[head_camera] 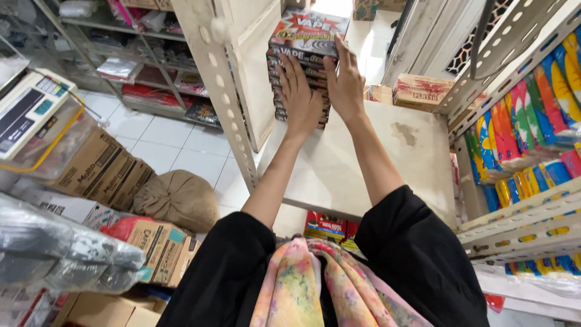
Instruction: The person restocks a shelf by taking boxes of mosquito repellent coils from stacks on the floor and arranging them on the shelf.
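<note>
A tall stack of flat dark boxes (307, 36) with red and white print stands at the far end of a pale shelf top (339, 175). My left hand (299, 97) lies flat against the near side of the stack, fingers spread upward. My right hand (345, 82) presses the stack's right side near the top, fingers reaching to the uppermost box. Both arms in black sleeves stretch forward over the shelf. A flowered scarf (315, 284) hangs at my chest.
A perforated metal upright (218, 79) stands left of the stack. Racks of bright packets (532, 115) fill the right. Cardboard cartons (103, 169), a brown sack (178, 197) and a weighing scale (27, 112) sit at left. A carton (420, 91) lies behind the shelf.
</note>
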